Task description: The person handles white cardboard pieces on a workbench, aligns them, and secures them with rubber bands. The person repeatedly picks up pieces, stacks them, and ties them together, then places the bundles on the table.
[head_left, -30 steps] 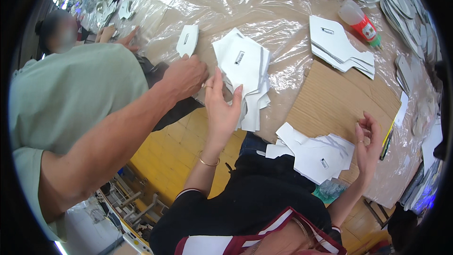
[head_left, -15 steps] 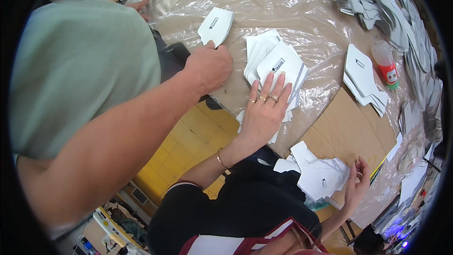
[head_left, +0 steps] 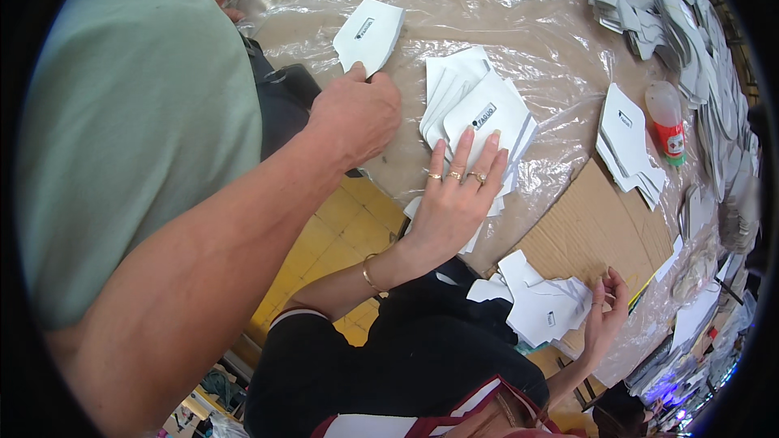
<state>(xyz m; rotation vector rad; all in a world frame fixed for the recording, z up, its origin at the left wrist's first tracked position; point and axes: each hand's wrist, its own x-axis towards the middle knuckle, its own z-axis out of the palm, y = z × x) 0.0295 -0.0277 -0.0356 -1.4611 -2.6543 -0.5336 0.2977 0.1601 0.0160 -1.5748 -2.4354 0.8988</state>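
My left hand [head_left: 454,207], with rings on its fingers, lies palm down on a fanned stack of white cut-out pieces [head_left: 507,101]. Its fingers are stretched out flat over the top piece, which bears a small black print. Lower right, my right hand [head_left: 607,308] has loosely bent fingers, thumb a little apart from them. It is beside the edge of another bunch of white pieces [head_left: 540,312] at the table's near edge; whether it touches them I cannot tell. Left of my stack, a co-worker's hand [head_left: 357,118] pinches the end of a white piece [head_left: 369,32].
Plastic sheeting [head_left: 454,0] covers the table. A brown cardboard sheet [head_left: 584,227] lies ahead of my right hand, with a white stack [head_left: 623,134] and a red-labelled bottle [head_left: 667,126] beyond. Grey-white piles [head_left: 633,0] line the far right. The co-worker's forearm [head_left: 219,243] crosses the left.
The whole view has turned slightly, shifting the left side up and the right side down. Both my hands keep about the same places on or beside the pieces.
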